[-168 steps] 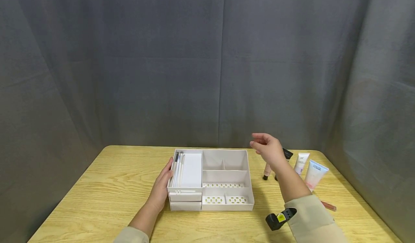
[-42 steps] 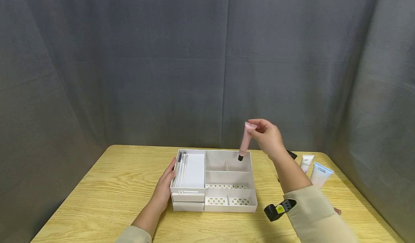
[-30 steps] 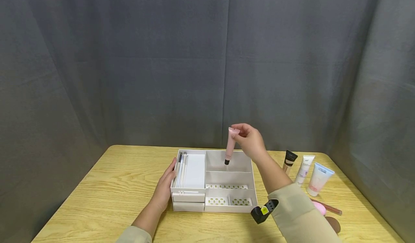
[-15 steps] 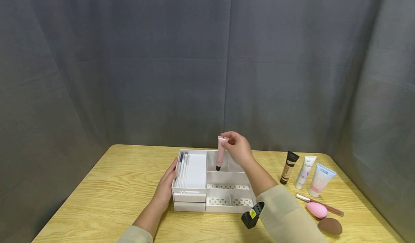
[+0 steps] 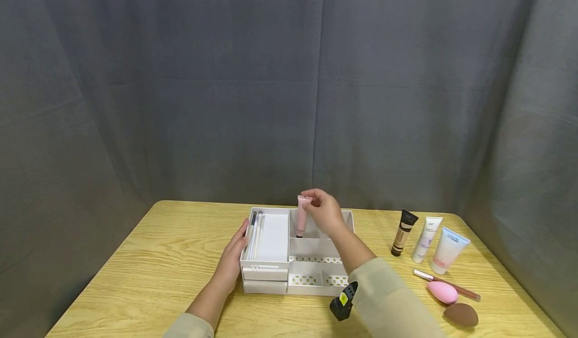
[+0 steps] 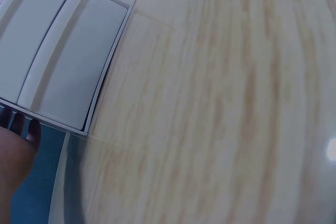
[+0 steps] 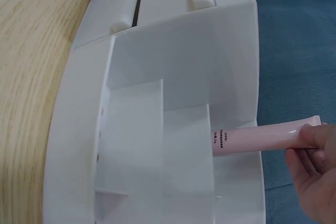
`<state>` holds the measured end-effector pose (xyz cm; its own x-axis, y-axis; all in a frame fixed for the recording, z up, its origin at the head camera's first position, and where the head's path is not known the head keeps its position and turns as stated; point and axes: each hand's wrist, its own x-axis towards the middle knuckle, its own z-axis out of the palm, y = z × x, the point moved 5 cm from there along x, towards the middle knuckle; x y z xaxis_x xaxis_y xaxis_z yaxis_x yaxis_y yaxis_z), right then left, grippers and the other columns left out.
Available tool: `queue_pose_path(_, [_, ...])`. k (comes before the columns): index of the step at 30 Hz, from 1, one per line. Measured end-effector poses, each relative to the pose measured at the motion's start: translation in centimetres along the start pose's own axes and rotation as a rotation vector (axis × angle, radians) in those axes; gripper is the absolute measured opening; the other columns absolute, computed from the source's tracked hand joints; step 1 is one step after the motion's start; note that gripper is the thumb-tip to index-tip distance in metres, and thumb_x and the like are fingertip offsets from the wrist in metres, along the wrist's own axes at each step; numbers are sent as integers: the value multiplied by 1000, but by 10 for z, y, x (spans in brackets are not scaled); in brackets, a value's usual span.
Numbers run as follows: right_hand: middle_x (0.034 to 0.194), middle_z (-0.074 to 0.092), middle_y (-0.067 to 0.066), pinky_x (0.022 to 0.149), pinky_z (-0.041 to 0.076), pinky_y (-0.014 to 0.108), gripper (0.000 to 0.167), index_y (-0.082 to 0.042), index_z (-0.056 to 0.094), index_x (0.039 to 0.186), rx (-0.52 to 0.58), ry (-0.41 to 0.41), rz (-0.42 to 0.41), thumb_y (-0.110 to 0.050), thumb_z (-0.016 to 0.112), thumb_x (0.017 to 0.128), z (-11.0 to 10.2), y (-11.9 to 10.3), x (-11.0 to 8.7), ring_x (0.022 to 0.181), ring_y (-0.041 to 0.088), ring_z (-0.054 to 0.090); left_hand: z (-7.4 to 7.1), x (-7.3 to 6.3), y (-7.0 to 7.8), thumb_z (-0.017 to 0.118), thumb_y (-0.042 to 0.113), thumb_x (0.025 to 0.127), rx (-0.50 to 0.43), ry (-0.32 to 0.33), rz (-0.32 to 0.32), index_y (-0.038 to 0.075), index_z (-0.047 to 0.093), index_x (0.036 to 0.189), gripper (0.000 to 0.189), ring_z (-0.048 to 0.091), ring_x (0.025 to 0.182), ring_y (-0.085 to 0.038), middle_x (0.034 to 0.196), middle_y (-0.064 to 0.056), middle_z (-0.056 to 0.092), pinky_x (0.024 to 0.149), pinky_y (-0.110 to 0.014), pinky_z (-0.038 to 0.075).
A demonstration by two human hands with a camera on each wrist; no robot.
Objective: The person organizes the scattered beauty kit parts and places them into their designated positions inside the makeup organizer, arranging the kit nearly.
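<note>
Grey curtain [image 5: 203,102] backs a wooden table [image 5: 153,258]. Right hand [image 5: 325,213]: thumb and fingertips pinch a pink tube [image 5: 301,220], capped end down inside the organizer's [image 5: 311,291] back compartment [image 5: 293,221] beside the brush tray [image 5: 274,237]. Left hand [image 5: 229,259]: fingers rest unclenched against the organizer's left wall. Three tubes [image 5: 426,240] stand near the table's back-right corner. Risk: released early, the narrow pink tube may topple.

The table [image 5: 180,247] bears an organizer [image 5: 316,247], three tubes [image 5: 426,240], two sponges [image 5: 442,293] and a slim stick [image 5: 465,292].

Head view: farther off, facing forward-down over table [image 5: 135,278]; wrist views: close in; all share white organizer [image 5: 311,290].
</note>
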<state>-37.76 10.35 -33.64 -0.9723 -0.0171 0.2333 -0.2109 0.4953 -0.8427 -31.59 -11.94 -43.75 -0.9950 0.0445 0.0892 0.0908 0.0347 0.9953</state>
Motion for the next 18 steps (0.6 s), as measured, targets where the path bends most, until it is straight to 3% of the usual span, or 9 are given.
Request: queue_pose_path(18, [100,64,9,73,48,24,22,-9,69,114,7,-27,45,-8,65,92,15,13,-2,91,20,58,0,0,-1,31,27,104,1,-4,8,26,23,157,54,6,154,-29,166,1,15,124,-54,5])
